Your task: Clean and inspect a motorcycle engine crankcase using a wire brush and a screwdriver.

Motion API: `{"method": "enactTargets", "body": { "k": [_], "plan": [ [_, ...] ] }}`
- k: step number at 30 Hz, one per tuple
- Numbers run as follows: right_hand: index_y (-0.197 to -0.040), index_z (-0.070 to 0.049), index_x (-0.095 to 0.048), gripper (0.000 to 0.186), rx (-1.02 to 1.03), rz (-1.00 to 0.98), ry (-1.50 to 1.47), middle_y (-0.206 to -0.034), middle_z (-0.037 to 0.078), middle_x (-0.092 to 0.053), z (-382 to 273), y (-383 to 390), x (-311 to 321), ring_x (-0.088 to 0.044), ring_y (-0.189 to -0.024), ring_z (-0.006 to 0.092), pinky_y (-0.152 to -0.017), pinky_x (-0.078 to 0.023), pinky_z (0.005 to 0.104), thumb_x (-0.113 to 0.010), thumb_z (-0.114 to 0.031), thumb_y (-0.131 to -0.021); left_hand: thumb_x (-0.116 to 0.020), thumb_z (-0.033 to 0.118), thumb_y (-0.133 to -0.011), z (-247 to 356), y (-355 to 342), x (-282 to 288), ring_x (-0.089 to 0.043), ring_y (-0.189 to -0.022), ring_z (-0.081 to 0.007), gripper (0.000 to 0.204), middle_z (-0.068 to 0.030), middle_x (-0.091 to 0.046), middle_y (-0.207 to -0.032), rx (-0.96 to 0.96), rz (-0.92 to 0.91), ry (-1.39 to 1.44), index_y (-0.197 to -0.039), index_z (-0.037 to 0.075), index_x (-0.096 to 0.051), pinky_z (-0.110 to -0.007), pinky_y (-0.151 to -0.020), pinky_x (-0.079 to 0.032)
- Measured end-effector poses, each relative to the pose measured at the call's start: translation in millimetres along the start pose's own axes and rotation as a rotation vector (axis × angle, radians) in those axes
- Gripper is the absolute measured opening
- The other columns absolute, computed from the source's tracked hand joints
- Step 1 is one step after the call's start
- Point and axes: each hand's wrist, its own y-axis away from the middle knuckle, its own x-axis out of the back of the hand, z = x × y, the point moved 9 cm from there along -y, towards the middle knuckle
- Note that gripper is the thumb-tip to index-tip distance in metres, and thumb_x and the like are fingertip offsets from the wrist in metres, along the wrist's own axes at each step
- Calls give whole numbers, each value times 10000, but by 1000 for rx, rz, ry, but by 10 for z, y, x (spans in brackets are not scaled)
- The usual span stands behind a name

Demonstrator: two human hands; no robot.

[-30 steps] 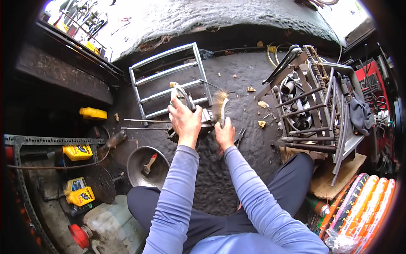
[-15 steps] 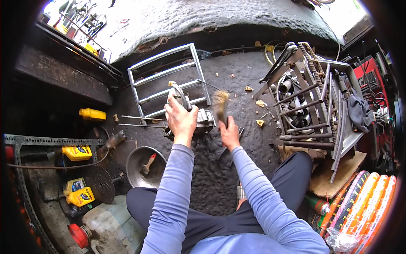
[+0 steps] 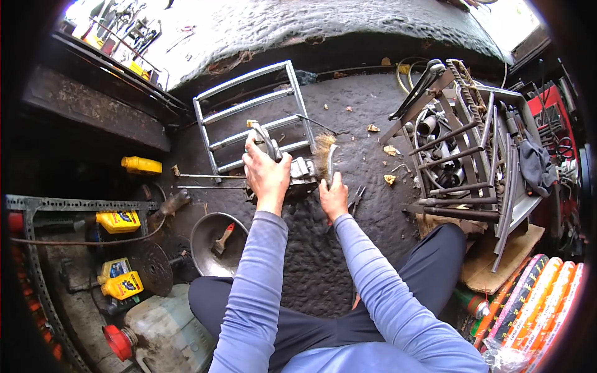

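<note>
My left hand (image 3: 267,177) is closed on a grey metal engine part (image 3: 303,171) with two long thin rods (image 3: 211,181) sticking out to its left. A curved grey piece rises at the top of it, next to my fingers. In my right hand (image 3: 334,200) is a brush (image 3: 326,155) with splayed tan bristles, held upright by its handle. Its bristles are at the right side of the engine part; whether they touch it I cannot tell. Just right of that hand, a dark plier-like tool (image 3: 356,199) lies on the floor.
Beyond the engine part lies a silver metal frame (image 3: 252,112). A metal bowl (image 3: 208,261) holding a red-handled paintbrush (image 3: 222,239) sits left of my knees. A rack of metal parts (image 3: 457,149) stands at right. Yellow bottles (image 3: 118,222) and a large jug (image 3: 165,326) are at left.
The brush has turned more upright and its bristles look less blurred. My left hand keeps its grip on the engine part. The surroundings have shifted slightly rightward in view.
</note>
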Motion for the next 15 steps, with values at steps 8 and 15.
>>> {"method": "enactTargets", "body": {
  "k": [8,15],
  "plan": [
    [-949,-5,-487,217,-104,53,49,-779,235,-643,62,65,-54,-638,-647,408,-600,-509,473,-603,-177,-885,-741,248,-721,146,95,-58,-549,-1084,-452,793,-261,-521,-1146,-4,33,-4,-1375,99,-317,-514,-937,-437],
    [-900,-134,-443,150,-703,-320,-884,-642,-36,-424,244,186,-421,-401,-477,75,-468,-412,289,-570,-186,-961,-737,244,-722,99,108,18,-535,-1099,-467,824,-276,-512,-1167,40,28,-14,-1402,87,-298,-517,-948,-431]
  ]
}}
